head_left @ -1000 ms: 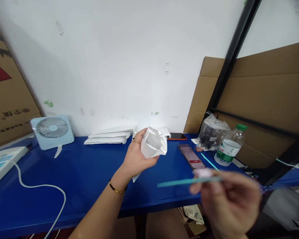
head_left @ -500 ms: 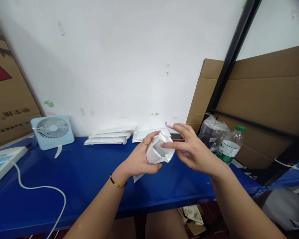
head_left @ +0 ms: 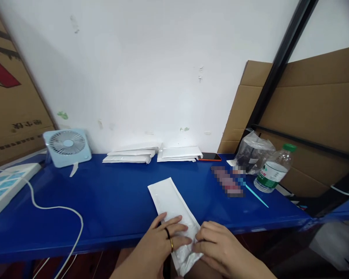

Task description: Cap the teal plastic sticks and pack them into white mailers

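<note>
A white padded envelope (head_left: 171, 201) lies slanted on the blue table, its upper end flat and its crinkled lower end reaching past the front edge. Across its left side rest the slightly spread fingers of my left hand (head_left: 159, 244), which grips the lower part; a black ring and a gold ring show on it. My right hand (head_left: 218, 246) is closed on the right edge of the same envelope, fingers curled. Both thumbs are mostly hidden, and I cannot see inside the envelope.
White envelopes lie stacked (head_left: 129, 154) and in a second pile (head_left: 178, 153) by the wall. A blue fan (head_left: 68, 145) and white cable (head_left: 55, 208) are left. Rightward are a phone (head_left: 211, 156), a blurred item (head_left: 228, 182), a plastic-bagged object (head_left: 251, 153) and a bottle (head_left: 272, 172).
The envelope has gone from being held up with its open end facing me to lying on the table. Both hands moved down toward me; the right hand now grips its edge.
</note>
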